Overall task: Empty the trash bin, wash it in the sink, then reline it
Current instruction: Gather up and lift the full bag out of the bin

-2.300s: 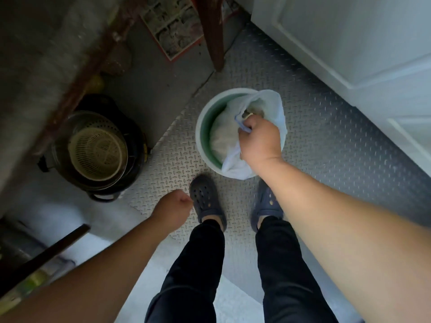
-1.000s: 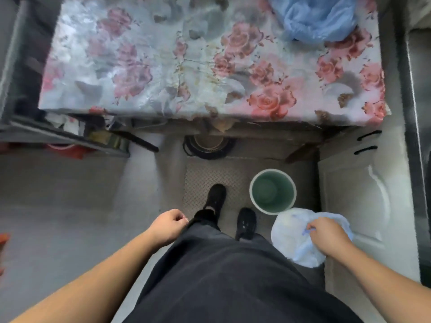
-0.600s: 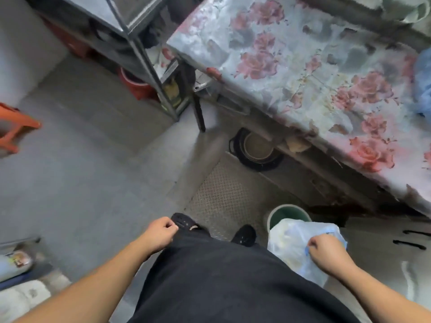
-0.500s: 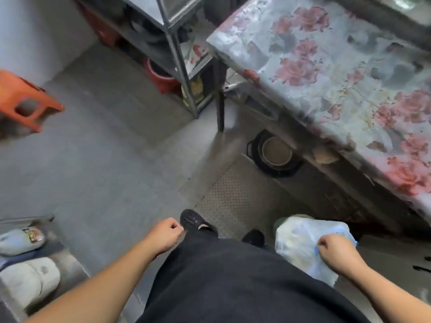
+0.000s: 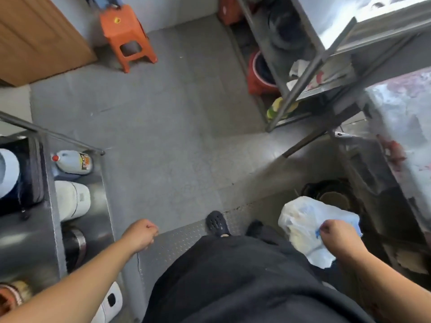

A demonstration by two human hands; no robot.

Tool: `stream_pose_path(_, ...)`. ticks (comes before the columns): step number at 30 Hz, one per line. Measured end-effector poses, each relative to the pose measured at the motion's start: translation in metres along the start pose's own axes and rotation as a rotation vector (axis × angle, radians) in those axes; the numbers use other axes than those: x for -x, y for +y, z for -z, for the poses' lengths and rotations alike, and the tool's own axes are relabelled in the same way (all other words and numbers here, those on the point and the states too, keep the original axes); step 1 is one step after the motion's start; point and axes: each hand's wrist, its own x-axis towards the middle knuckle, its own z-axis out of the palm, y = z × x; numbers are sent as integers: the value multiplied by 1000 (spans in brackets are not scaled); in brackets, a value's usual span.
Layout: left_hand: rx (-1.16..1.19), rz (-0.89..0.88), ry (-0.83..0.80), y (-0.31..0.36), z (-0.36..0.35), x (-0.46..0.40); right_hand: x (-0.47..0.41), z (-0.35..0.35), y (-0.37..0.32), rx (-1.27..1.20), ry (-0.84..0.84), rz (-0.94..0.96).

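A full white and pale blue trash bag point(image 5: 300, 227) hangs at my right side, above the floor. My right hand point(image 5: 338, 236) is shut on its gathered top. My left hand point(image 5: 141, 233) is a loose fist at my left side and holds nothing. The green trash bin is out of sight in this view, hidden behind the bag or outside the frame.
A metal shelf unit point(image 5: 303, 89) with a red bucket point(image 5: 258, 75) stands ahead right. An orange stool point(image 5: 127, 38) stands by a wooden door point(image 5: 35, 38). A low metal rack point(image 5: 77, 190) with jugs is at my left. A dark pot point(image 5: 333, 197) sits under the flowered table point(image 5: 405, 117).
The bag has come out of the bin in my right hand. I have stood up and turned left, so the bin has dropped from view and the stool and rack have come in.
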Motion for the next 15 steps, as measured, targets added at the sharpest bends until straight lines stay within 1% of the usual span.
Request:
stream_pose_path(2,100,4,28,11,14,-4,-20,25,-25,70,11,35)
stream_pose_path(6,228,16,48,41,24,-12,-63,70,-57,83,50,68)
stream_pose_path(9,242,27,13,68,28,-18,-96,106,-80,73,78,96)
stream_pose_path(11,200,38,0,87,33,-21,-119,130,-95,79,83,139)
stream_pose_path(15,222,75,7,128,54,-23,-161,183,-139,192,-7,205)
